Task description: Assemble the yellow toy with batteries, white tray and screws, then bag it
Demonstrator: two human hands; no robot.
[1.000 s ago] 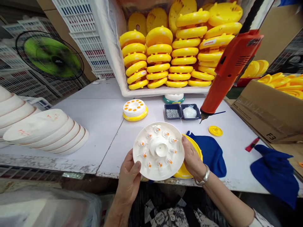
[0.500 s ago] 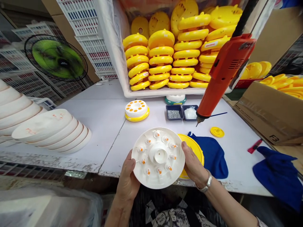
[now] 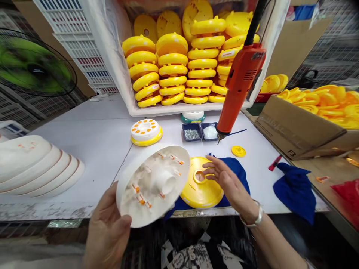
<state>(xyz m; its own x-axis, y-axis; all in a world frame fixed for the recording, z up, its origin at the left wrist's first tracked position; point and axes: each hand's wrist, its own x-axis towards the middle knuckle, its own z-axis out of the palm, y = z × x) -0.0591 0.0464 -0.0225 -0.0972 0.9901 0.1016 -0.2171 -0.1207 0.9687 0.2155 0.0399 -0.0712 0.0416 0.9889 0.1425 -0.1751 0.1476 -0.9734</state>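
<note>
My left hand (image 3: 108,228) grips a white round plastic disc (image 3: 153,185) with small orange-tipped pegs, tilted and held off the table's front edge. My right hand (image 3: 224,179) hovers with fingers spread over a yellow round disc (image 3: 200,185) with a centre hole, its fingertips near the hole. The yellow disc lies on a blue cloth (image 3: 238,170) at the table's front edge.
An orange electric screwdriver (image 3: 238,87) hangs above two small trays of screws (image 3: 191,133) and white bits (image 3: 209,131). Stacks of yellow discs (image 3: 179,71) fill a bin behind. White dishes (image 3: 33,168) lie stacked at left, a cardboard box (image 3: 297,127) at right, a fan (image 3: 30,69) far left.
My right hand let go of the white disc and moved over the yellow disc. The left hand swung the white disc left and tilted it. The view shifted right.
</note>
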